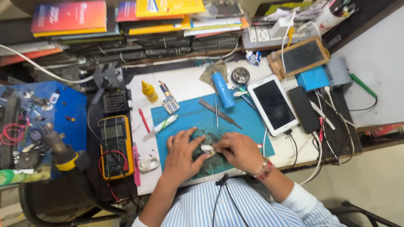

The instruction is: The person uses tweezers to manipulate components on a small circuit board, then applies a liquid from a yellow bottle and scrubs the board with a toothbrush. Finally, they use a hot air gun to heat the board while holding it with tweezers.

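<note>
My left hand (182, 154) rests on the blue work mat (244, 120), fingers pressed on a dark circuit board (203, 140) that lies under both hands. My right hand (237, 150), with a beaded band at the wrist, pinches a small white part (207, 148) against the board between thumb and fingers. Most of the board is hidden by my hands. Tweezers (216, 110) and a flat metal ruler (219, 113) lie on the mat just beyond.
A yellow multimeter (115, 145) with red leads sits left. A white tablet (273, 105) and a black phone (304, 109) lie right, with cables. Blue screwdriver handle (222, 90), yellow bottle (148, 91), small tube (165, 123), red pen (144, 120), stacked books (126, 19) behind.
</note>
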